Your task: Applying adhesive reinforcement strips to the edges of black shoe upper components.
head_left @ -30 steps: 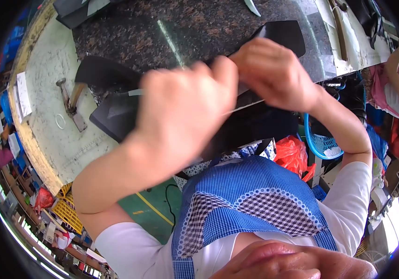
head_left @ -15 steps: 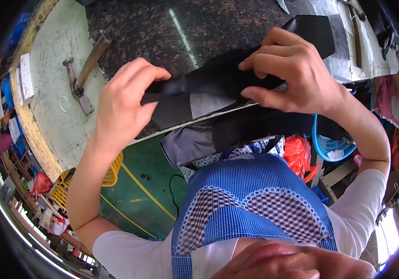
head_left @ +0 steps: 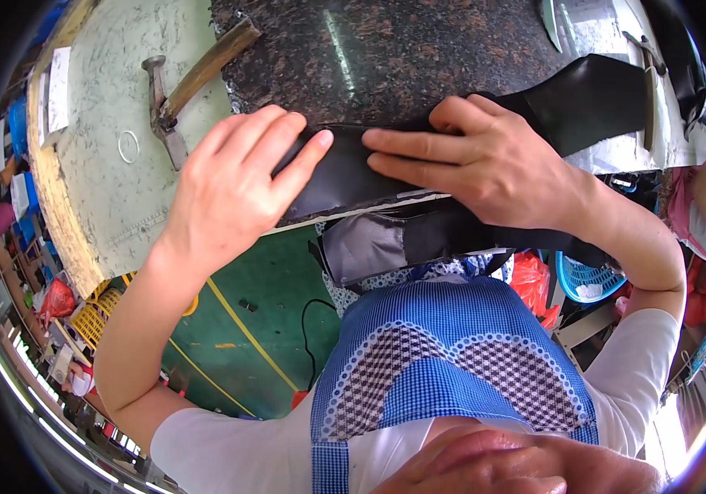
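A black, leather-like sheet (head_left: 344, 169) lies along the near edge of the dark speckled stone slab (head_left: 369, 74); its wide end extends past my right hand. My left hand (head_left: 233, 181) rests on its left part, thumb stretched along the surface, fingers bent toward the far edge. On the middle of the sheet, my right hand (head_left: 484, 165) lies with two fingers straight and pressed down, another bent; its thumb is hidden. The fingertips of both hands are close but apart. Neither hand visibly lifts the sheet.
A hammer (head_left: 158, 103) with a wooden handle and a white ring (head_left: 128, 146) lie on the pale bench top (head_left: 106, 198) at left. Black and grey material (head_left: 369, 247) hangs below the bench edge. A blue basket (head_left: 587, 278) and red plastic bag (head_left: 531, 284) are lower right.
My hands have come closer together and flattened onto the sheet. Black material now covers the paler grey strip seen before. The sheet's wide end shows farther right, and the view has shifted.
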`<state>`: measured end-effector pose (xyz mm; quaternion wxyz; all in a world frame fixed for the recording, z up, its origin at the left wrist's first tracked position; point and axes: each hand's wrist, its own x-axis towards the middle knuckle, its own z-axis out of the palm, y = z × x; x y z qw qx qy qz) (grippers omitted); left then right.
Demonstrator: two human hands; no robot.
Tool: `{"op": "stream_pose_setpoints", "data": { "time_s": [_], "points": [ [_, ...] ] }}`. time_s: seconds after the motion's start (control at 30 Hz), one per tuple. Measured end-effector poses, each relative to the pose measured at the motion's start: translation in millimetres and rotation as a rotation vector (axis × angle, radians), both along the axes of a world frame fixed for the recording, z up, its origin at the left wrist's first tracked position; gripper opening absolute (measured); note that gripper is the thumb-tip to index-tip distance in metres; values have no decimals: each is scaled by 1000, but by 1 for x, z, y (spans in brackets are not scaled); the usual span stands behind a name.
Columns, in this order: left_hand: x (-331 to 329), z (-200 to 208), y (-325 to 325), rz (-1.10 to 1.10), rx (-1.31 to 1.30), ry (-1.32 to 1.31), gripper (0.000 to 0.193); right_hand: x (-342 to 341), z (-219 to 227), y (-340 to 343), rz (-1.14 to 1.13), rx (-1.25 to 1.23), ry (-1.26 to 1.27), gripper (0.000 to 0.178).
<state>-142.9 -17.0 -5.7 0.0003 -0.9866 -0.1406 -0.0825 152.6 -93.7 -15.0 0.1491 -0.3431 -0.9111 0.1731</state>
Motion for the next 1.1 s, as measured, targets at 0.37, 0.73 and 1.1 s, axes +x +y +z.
{"op": "stream_pose_setpoints", "data": {
  "time_s": [0.37,0.73,1.1],
  "points": [
    [6,9,-2,45,-325,-58,52,30,32,-21,-122,84,-94,21],
    [101,26,132,54,92,-387,34,-6,-47,-126,45,-326,-105,19],
    [80,12,177,137,184,-385,41,227,-3,-26,-1156,235,164,25]
  ]
}}
